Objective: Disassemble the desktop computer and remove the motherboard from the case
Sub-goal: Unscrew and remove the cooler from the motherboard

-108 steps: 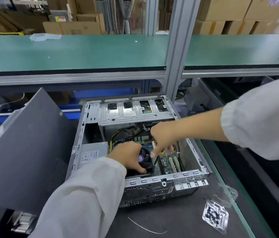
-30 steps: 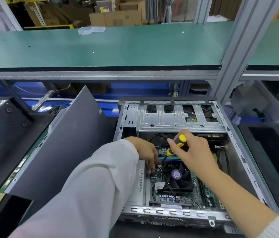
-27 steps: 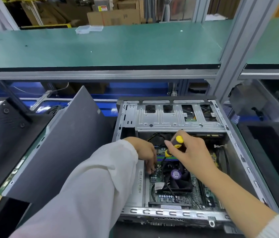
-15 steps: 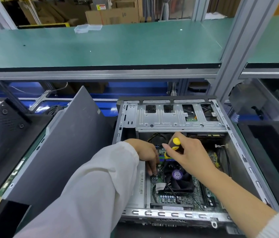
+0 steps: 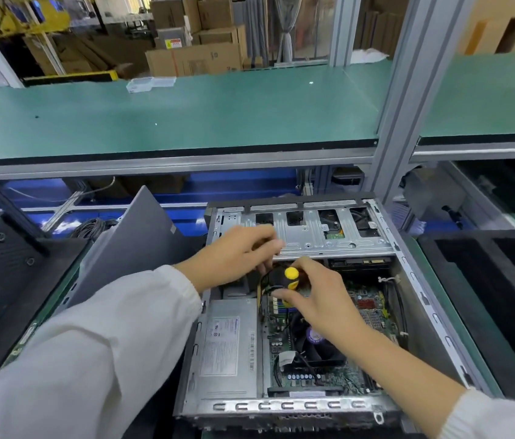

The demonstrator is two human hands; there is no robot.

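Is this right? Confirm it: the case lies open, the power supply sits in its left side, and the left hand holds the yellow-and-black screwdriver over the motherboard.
One thing is wrong: the head view shows the right hand gripping the yellow-and-black screwdriver, not the left hand. The rest stands: the case lies open, the power supply sits in its left side, and the screwdriver is over the motherboard.
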